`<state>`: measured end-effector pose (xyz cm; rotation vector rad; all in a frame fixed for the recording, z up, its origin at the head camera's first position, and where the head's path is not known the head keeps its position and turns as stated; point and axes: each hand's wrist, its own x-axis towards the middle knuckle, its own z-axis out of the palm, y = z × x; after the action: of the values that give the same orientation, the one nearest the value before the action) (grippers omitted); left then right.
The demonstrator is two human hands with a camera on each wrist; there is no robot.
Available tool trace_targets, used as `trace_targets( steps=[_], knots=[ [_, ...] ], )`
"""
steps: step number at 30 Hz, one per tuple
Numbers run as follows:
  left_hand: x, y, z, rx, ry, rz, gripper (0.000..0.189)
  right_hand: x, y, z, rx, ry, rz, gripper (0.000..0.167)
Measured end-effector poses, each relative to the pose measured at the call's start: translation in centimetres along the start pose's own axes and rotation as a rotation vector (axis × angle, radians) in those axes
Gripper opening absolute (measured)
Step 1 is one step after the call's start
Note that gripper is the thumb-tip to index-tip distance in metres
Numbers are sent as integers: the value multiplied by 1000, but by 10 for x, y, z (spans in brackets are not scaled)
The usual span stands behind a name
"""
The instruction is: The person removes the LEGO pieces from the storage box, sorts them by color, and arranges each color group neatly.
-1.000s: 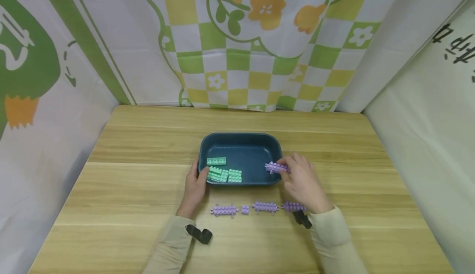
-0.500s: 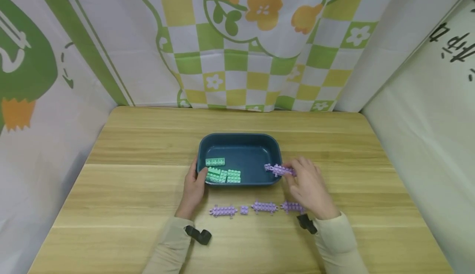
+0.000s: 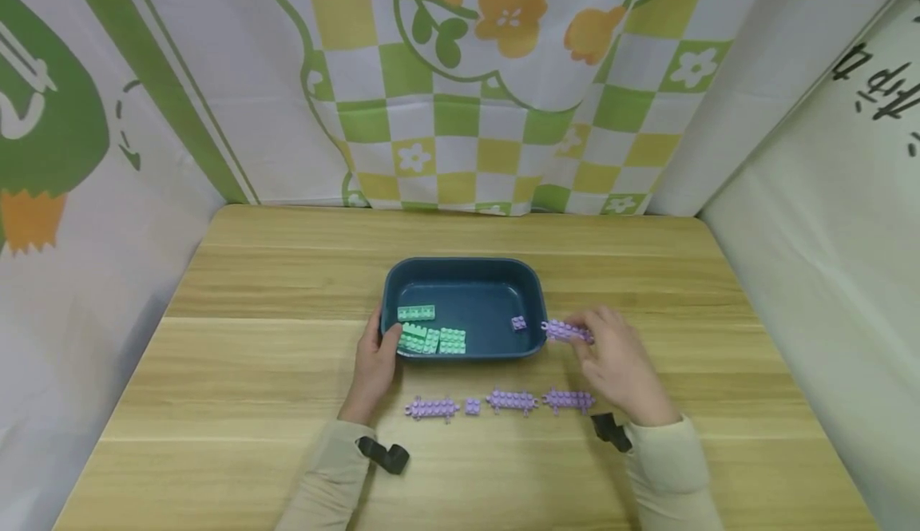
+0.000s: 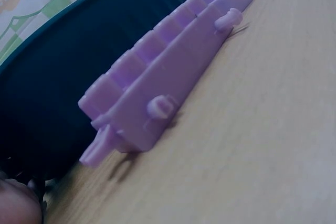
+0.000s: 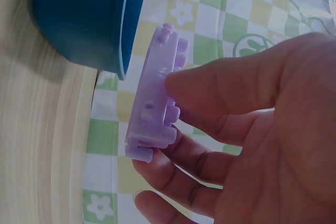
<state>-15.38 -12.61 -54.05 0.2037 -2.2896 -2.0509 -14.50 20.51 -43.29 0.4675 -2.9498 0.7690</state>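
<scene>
My left hand [image 3: 375,363] grips the dark blue bin [image 3: 537,291] at its left end, thumb over the rim. My right hand [image 3: 616,359] pinches a long purple building block [image 5: 149,95] between thumb and fingers. That block, studded and with small side clips, is held up just outside the bin's right wall. Inside the bin, a small purple block [image 3: 518,323] lies toward the right, and several green building blocks [image 3: 453,341] gather at the left. In front of the bin is a row of purple pieces: a long block [image 3: 433,409], a small square one [image 3: 472,407] and two more long blocks [image 3: 512,400].
Everything stands on a wooden table [image 3: 273,371]. A patterned curtain [image 3: 496,156] hangs behind its far edge, with pale cloth walls at both sides. Each wrist wears a black camera mount [image 3: 384,456].
My right hand has moved right, carrying the long purple block from over the bin to beyond its right wall. The small purple block now shows fully inside. My left hand stays in place.
</scene>
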Motion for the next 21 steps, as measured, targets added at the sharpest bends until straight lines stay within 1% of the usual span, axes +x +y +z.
trace_targets(
  steps=[4, 12, 15, 21],
  knots=[
    [0, 0, 0, 12, 0, -20, 56, -3, 2, -2, -9, -11, 18, 22],
    [1, 1, 0, 13, 6, -7, 56, -7, 7, -2, -14, -14, 3, 23],
    [1, 0, -1, 13, 3, -17, 56, -9, 9, -1, -13, -18, 9, 23],
    [1, 0, 0, 14, -4, -17, 56, -14, 14, 1, -26, -33, 22, 22]
  ],
)
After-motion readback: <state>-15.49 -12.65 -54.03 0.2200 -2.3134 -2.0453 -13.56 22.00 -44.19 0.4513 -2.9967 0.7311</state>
